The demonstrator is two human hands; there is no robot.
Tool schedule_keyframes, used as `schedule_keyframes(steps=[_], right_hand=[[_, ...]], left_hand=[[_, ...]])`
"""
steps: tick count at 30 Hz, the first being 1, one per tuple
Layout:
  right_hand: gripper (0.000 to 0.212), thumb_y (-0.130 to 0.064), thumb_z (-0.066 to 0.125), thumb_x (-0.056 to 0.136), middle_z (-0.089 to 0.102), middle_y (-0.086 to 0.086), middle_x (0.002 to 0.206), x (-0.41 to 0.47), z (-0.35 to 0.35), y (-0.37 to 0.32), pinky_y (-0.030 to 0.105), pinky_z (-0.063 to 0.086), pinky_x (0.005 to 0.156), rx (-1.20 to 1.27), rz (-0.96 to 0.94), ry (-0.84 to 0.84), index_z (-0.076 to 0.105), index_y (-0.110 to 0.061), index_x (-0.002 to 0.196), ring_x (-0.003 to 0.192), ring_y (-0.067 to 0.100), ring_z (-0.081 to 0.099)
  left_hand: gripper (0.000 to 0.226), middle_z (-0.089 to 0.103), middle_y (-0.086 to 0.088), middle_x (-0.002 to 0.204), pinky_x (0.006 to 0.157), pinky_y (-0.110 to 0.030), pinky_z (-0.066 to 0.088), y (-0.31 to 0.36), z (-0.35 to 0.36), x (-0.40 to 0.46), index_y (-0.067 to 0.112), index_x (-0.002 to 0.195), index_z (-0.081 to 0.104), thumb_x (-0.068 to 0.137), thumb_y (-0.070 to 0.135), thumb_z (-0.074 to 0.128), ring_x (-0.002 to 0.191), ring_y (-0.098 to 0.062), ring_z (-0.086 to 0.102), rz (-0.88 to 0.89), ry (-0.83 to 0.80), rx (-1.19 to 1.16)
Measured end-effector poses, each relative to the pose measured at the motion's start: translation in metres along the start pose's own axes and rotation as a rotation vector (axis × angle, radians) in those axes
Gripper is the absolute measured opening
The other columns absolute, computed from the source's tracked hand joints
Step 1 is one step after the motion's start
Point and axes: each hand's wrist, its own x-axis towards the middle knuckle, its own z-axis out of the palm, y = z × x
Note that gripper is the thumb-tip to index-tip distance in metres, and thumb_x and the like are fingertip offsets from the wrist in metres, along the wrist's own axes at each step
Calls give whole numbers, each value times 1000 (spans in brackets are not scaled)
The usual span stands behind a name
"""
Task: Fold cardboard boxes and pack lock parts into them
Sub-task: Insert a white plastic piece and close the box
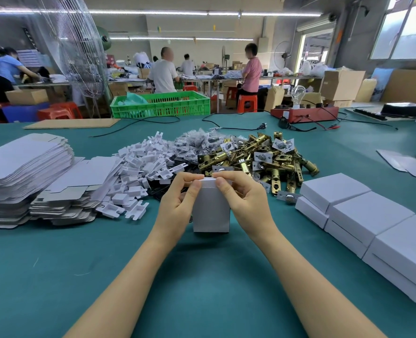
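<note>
Hands closing a small white box (211, 211)

Left hand (177, 203) and right hand (247, 201) hold it upright on the green tabletop (202, 276); fingers (194, 191) pinch its top flap; gold lock parts (263, 157) lie just behind.

left hand (177, 203) + right hand (244, 201) | pinch upright white box (211, 211) top

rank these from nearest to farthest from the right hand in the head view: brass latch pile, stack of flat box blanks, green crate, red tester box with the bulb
From the right hand:
1. Brass latch pile, just beyond its fingers.
2. Stack of flat box blanks, far left on the table.
3. Green crate past the table's far edge and red tester box at far right: too close to call.
</note>
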Motion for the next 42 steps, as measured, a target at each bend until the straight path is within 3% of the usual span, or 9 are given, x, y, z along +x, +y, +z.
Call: schedule_keyframes(steps=[4,7,14,20,25,31,35,37,42], right_hand=[[12,-11,65,90,70,0,97,1,-1,0,37,54,78,-25,-32,-2,73,-17,97,92,16,65],[12,-10,66,89,70,3,98,1,-2,-1,37,54,79,-15,-35,-6,74,-16,96,93,15,64],[12,-11,66,89,70,0,100,2,-5,0,32,53,81,-23,-21,-21,75,-14,97,95,11,64],[13,-11,67,88,71,0,98,3,-6,1,25,52,82,-96,-95,-11,76,-8,97,95,8,64],[13,-13,68,88,71,0,98,3,-7,2,26,52,84,-110,-123,-13,76,-8,97,95,7,64],[19,-23,67,87,67,-8,102,1,-6,6,20,49,79,-96,-100,-40,74,-15,102,95,2,62],[19,-18,71,85,67,-7,102,2,-8,9,22,50,82,-121,-141,-48,74,-12,102,99,4,62],[18,-15,71,85,68,-2,103,2,-8,11,21,50,80,-143,-176,-40,75,-10,101,99,8,63],[17,-14,71,85,68,-3,102,1,-5,15,25,52,82,-163,-210,-4,75,-8,100,99,7,63]], left_hand=[[14,60,18,78,70,-40,45,2,-1,2,42,86,62,91,37,50,72,-9,53,-4,-9,-2],[14,61,14,82,76,-43,45,1,-2,2,41,85,62,91,35,51,78,-12,54,-8,-19,-10],[12,61,7,84,61,-46,45,-2,-2,1,43,88,62,91,42,50,71,-21,51,5,-20,-4],[13,59,13,74,55,-43,43,-3,-2,1,43,87,61,92,42,49,65,-17,48,5,-34,3],[12,60,-15,89,64,-46,44,-1,-6,3,36,88,65,88,43,55,73,-24,50,-45,-72,-63],[14,64,14,83,61,-50,50,-3,-12,1,38,96,68,91,37,55,71,-11,56,4,-106,-35],[13,63,-2,84,61,-59,50,-6,-11,1,44,92,66,90,44,54,72,-19,53,45,-94,5],[14,59,-6,84,60,-51,48,-8,-11,1,47,91,64,91,40,52,71,-21,50,74,-96,39],[17,62,16,84,59,-28,46,-13,-8,1,53,94,60,91,37,53,73,-9,58,90,-110,40]])
